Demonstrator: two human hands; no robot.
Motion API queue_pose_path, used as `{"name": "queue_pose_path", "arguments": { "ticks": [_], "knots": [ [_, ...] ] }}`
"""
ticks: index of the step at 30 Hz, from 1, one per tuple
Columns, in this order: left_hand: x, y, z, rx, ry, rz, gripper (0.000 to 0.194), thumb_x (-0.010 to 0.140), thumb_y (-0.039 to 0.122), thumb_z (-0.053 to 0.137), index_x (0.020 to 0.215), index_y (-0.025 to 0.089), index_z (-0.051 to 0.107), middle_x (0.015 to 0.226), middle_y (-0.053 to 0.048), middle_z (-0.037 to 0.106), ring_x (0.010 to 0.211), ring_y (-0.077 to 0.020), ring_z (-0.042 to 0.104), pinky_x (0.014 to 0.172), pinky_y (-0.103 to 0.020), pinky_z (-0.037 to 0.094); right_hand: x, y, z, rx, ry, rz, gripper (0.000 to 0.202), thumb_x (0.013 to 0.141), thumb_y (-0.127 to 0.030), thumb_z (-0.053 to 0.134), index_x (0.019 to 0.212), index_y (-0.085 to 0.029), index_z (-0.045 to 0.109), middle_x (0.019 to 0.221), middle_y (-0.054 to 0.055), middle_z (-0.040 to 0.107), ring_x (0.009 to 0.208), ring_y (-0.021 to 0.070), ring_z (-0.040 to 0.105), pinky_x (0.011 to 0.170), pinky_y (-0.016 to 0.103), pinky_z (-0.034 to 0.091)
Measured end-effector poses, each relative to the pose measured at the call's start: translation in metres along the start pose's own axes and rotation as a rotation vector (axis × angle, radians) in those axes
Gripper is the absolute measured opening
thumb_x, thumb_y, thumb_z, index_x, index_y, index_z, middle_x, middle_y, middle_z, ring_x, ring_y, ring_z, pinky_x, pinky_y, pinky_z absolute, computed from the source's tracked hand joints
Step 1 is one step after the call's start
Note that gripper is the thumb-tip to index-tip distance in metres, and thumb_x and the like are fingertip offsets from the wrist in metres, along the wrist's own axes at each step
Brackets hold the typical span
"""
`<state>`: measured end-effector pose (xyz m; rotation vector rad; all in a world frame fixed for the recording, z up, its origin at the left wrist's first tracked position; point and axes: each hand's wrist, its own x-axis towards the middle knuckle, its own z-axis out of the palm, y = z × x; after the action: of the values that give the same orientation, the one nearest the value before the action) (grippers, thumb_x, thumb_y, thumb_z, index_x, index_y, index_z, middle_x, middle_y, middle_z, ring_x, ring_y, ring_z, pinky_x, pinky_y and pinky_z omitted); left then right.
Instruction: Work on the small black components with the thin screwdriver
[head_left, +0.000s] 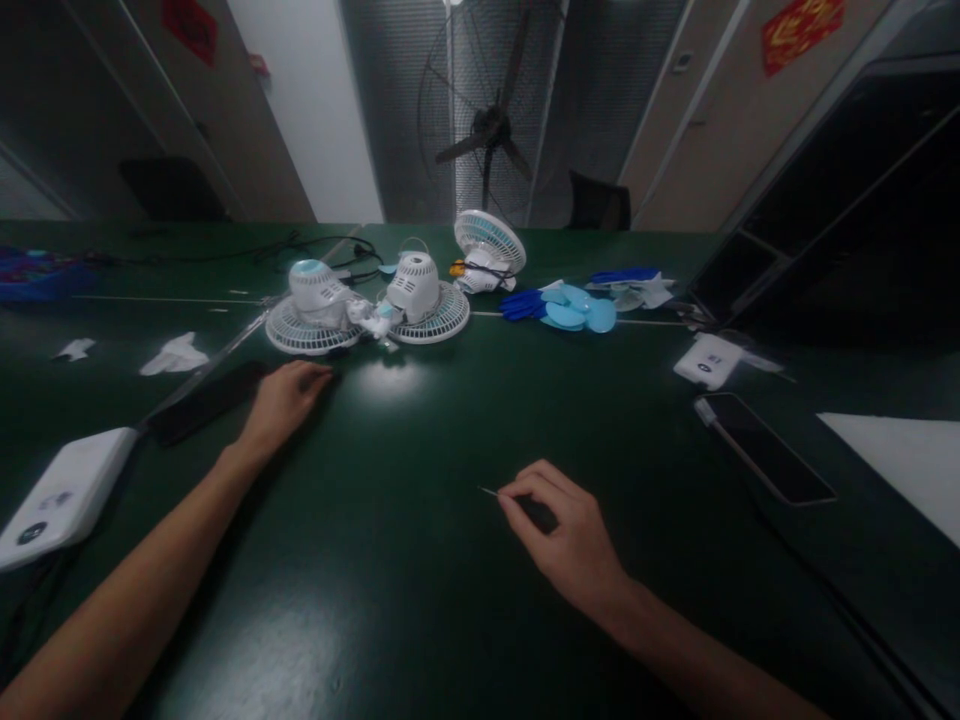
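Observation:
My right hand [562, 530] is held over the middle of the green table, its thumb and fingertips pinching a thin metal pin [488, 491] that points left. My left hand [285, 400] rests on the table with curled fingers; something small and dark may be at the fingertips, but I cannot make it out. Just beyond it, a white small fan [311, 315] and a second fan [427, 310] lie grille down, close together. Behind them a third fan [487, 250] leans with its grille tilted up. A dark phone-like slab [206, 402] lies beside my left wrist.
Light-blue fan blades [577, 308] and blue gloves [523, 304] lie at the back right. A white power bank [67, 490] is at the left, another white box [709, 361] and a phone [765, 447] at the right. A large black screen [840, 210] stands at the right.

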<state>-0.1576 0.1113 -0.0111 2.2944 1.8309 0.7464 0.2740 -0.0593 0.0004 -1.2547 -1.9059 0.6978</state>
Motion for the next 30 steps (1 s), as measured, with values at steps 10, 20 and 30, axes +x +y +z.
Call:
{"name": "queue_pose_path", "arguments": {
  "ticks": [10,20,30],
  "knots": [
    [-0.004,-0.023,-0.016,0.157,0.098,-0.017,0.035,0.101,0.038,0.056,0.106,0.007,0.073,0.110,-0.012,0.068,0.103,-0.0318,0.061,0.090,-0.040,0.045,0.000,-0.001,0.000,-0.007,-0.001,0.007,0.014,0.101,-0.020,0.060,0.095,-0.021,0.072,0.096,0.005,0.069,0.082,0.0183,0.069,0.071,0.031,0.059],
    [-0.034,0.137,0.030,-0.492,-0.478,0.243,0.025,0.100,0.042,0.064,0.104,0.020,0.073,0.102,-0.007,0.070,0.085,-0.0197,0.064,0.075,-0.030,0.048,0.001,-0.002,0.000,-0.036,-0.019,0.014,0.015,0.100,-0.020,0.059,0.095,-0.022,0.072,0.097,0.005,0.068,0.082,0.0184,0.068,0.071,0.030,0.058],
    [-0.070,0.193,0.038,-0.580,-0.625,0.455,0.011,0.098,0.025,0.069,0.107,0.020,0.068,0.103,-0.006,0.066,0.097,-0.0205,0.060,0.086,-0.031,0.046,-0.002,-0.001,0.002,-0.134,-0.083,-0.044,0.013,0.099,-0.021,0.059,0.095,-0.022,0.071,0.096,0.004,0.068,0.077,0.0169,0.066,0.068,0.029,0.053]
  ]
}}
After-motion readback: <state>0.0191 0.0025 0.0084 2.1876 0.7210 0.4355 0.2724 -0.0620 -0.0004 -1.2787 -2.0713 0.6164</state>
